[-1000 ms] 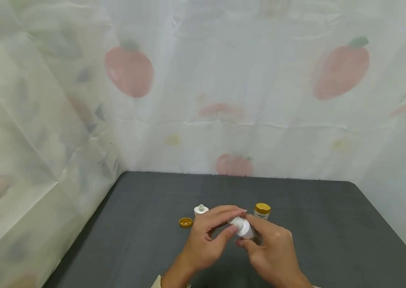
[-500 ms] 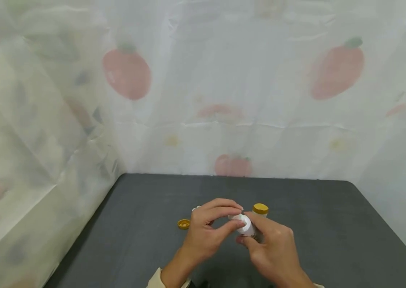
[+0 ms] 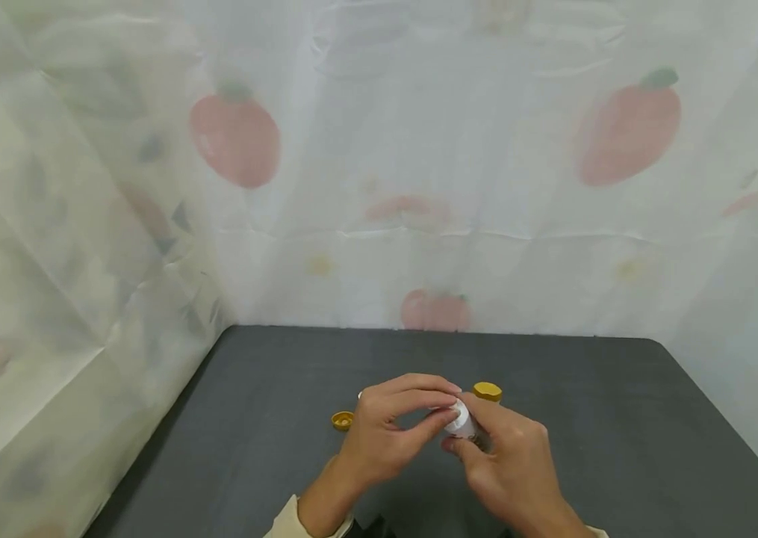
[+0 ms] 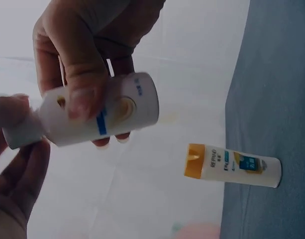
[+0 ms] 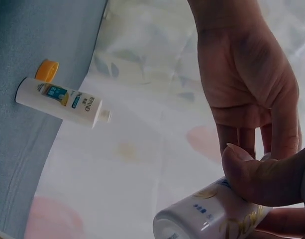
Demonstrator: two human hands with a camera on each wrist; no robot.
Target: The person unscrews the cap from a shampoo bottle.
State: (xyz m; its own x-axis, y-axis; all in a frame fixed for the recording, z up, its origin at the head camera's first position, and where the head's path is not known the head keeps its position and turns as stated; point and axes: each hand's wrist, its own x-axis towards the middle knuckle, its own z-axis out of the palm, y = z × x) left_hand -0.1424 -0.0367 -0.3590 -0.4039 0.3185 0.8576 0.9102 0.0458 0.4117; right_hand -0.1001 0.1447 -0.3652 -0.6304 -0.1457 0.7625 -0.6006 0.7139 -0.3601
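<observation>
The right hand (image 3: 513,452) grips the white bottle (image 4: 115,112), seemingly to steady it while the left hand (image 3: 381,433) pinches its cap (image 4: 25,133).

Bottles, three — held bottle (image 4: 131,103); capped bottle (image 4: 241,168), beyond it, right; uncapped bottle (image 5: 62,101), beyond it, left. Yellow caps, two — fitted cap (image 4: 194,161), beyond the held bottle; loose cap (image 3: 342,421), left of it. Hands, two, left hand (image 3: 388,430) and right hand (image 3: 511,447), both on it. Table (image 3: 264,396), one, beneath it.
</observation>
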